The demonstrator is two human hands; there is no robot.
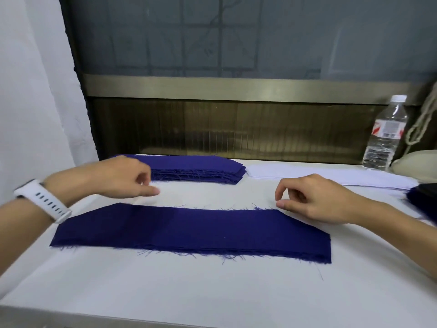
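Observation:
A long dark blue fabric strip (189, 230) with frayed edges lies flat across the white table (212, 292) in front of me. My left hand (123, 178), with a white watch on the wrist, hovers just beyond the strip's far left corner, fingers loosely curled and holding nothing. My right hand (314, 200) sits at the strip's far right corner. Its thumb tip is at the fabric's edge, and the index finger is raised apart from it with nothing between them. A stack of similar blue pieces (201, 168) lies behind, at the table's far side.
White fabric pieces (331, 176) lie to the right of the stack. A clear water bottle (385, 136) stands at the far right, beside a beige bag with cord (421, 129). Dark fabric (423, 200) lies at the right edge. A dark window frame backs the table.

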